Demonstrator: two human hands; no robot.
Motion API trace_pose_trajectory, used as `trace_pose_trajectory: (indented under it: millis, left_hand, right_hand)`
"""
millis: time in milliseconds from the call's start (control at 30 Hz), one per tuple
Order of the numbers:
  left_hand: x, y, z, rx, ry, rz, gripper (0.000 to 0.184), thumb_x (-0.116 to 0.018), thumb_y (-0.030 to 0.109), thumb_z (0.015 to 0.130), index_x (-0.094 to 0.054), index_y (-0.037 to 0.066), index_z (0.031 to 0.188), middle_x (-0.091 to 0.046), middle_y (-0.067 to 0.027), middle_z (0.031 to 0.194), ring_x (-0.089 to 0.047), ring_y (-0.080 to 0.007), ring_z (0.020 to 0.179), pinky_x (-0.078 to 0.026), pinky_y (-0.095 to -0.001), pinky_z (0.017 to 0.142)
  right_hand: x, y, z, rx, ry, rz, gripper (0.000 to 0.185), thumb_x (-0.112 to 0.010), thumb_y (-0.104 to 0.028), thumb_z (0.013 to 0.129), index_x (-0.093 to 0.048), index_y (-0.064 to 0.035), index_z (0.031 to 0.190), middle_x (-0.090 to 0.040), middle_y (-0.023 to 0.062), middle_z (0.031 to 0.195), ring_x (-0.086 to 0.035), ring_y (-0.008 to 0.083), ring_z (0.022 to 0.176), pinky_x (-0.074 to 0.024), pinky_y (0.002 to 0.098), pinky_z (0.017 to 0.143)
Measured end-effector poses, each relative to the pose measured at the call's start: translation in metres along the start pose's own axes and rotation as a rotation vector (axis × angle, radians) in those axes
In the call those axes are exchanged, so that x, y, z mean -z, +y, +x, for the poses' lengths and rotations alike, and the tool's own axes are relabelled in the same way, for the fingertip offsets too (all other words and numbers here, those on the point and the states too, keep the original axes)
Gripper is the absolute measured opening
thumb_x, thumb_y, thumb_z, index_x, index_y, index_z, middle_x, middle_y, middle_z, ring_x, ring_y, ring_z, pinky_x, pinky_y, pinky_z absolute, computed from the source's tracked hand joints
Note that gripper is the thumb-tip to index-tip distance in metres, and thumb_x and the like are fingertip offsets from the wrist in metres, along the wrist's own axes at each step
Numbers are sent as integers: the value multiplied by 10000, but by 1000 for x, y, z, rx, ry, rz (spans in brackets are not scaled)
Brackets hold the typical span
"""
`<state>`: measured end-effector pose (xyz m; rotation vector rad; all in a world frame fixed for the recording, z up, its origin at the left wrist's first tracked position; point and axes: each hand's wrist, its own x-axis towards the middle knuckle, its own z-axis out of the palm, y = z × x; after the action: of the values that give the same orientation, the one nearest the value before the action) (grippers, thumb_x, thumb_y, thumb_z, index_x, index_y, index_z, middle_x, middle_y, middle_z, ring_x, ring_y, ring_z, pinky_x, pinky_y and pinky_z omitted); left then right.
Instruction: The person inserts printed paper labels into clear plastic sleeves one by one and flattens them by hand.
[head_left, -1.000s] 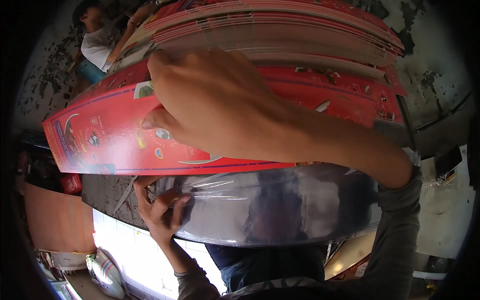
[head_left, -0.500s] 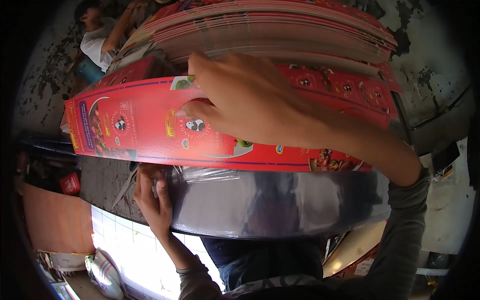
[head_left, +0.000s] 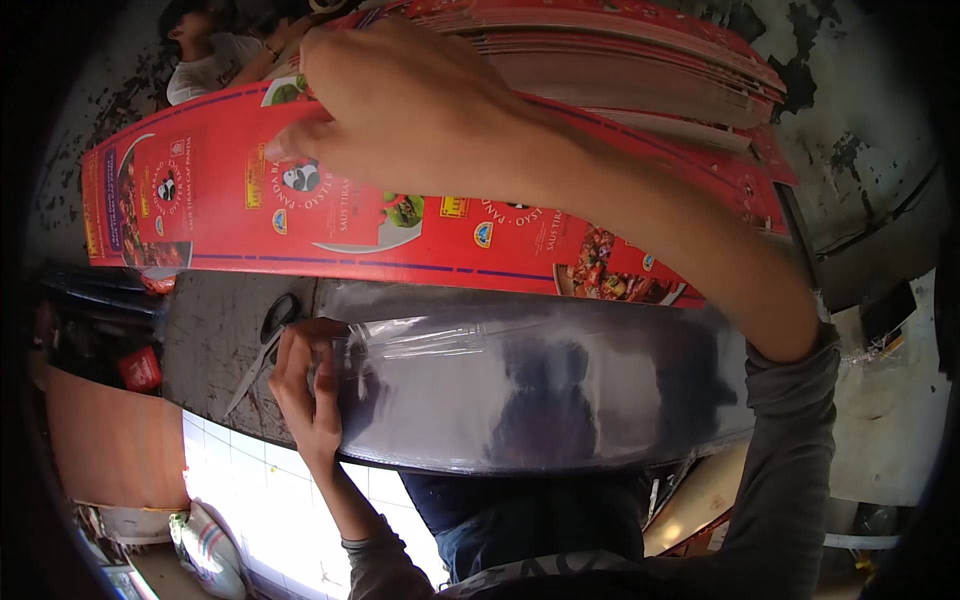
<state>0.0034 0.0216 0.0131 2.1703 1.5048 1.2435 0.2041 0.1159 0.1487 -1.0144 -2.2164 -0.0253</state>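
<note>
Head view: we have the Panda Brand oyster sauce sheet [head_left: 435,250] stretched from nine o'clock through the middle towards three, its long lower edge overlapping our view of the glossy clear film [head_left: 560,400] at five o'clock. Our right hand [head_left: 390,90], at eleven o'clock, pinches the sheet by its upper edge, thumb on the printed face; the other fingers' contact behind is hidden. Our left hand [head_left: 307,385], at eight o'clock, rests curled at the film's left end; we cannot tell whether it grips the film. Scissors [head_left: 267,348] lie just beside it, towards nine.

We judge the sheet light and fairly stiff, like thin card, yet long enough to bow and crease; its coated face probably slips. We would take it by the long edges, one hand near each end. The film looks limp, slick and clingy, best caught at a corner.
</note>
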Motion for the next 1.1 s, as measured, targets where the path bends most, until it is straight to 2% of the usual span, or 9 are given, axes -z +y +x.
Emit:
trace_pose_trajectory:
  millis: [33,100,167,267,500,567,600,867,1100]
  left_hand:
    - [0,0,1,-14,5,-20,494,-348,446,841,-510,-16,772,-580,-147,864,-559,-261,766,-415,-329,673]
    - [0,-1,1,-23,6,-40,508,-348,468,830,-486,-14,743,-579,-152,865,-555,-267,773,-415,-333,679]
    - [0,-2,0,-61,12,-59,497,-355,466,824,-454,-8,714,-573,-165,860,-549,-273,770,-413,-329,681]
    - [-2,-4,-1,-69,12,-72,487,-365,456,821,-450,-12,716,-569,-172,857,-543,-275,765,-411,-329,681]
    - [-3,-5,-2,-87,15,-84,475,-384,444,815,-446,-18,720,-565,-174,872,-526,-267,764,-402,-321,680]
    - [-6,-6,-1,-95,19,-109,472,-392,437,815,-447,-23,723,-563,-169,875,-521,-261,760,-400,-317,682]
    - [-6,-5,-1,-97,21,-106,472,-392,437,815,-447,-23,723,-563,-169,875,-521,-261,760,-400,-317,682]
    - [-3,-1,0,-62,24,-126,420,-406,375,814,-437,-32,713,-557,-160,864,-510,-258,751,-399,-315,698]
    - [-3,3,1,3,20,-155,357,-425,314,784,-427,-35,713,-534,-152,837,-503,-249,744,-395,-300,699]
  right_hand:
    - [-1,-5,4,-27,-87,42,363,-633,-284,746,-558,38,893,-589,152,603,-612,290,605,-464,409,583]
    - [-11,-7,10,42,-10,58,316,-627,-281,751,-608,19,850,-586,139,578,-616,277,592,-476,392,570]
    - [-12,-13,15,46,-105,27,274,-628,-279,752,-633,-5,731,-578,130,540,-617,266,568,-484,388,538]
    - [-28,-14,18,51,-6,77,255,-640,-296,729,-666,-45,696,-624,123,679,-633,268,673,-500,397,564]
    - [-29,-13,26,65,-56,65,249,-644,-284,721,-661,-37,695,-628,137,695,-631,278,686,-500,404,585]
    - [-31,-9,25,129,64,93,310,-636,-271,743,-600,15,629,-559,135,496,-607,278,526,-479,387,512]
    - [-32,-8,24,132,66,94,310,-636,-271,743,-600,15,629,-559,135,496,-607,278,526,-479,387,512]
    - [-23,-3,7,-12,-144,71,368,-654,-307,727,-570,52,716,-548,168,550,-593,289,562,-448,394,530]
    - [-27,17,-21,-69,-83,51,428,-663,-361,723,-534,42,791,-531,148,564,-551,287,541,-411,371,516]
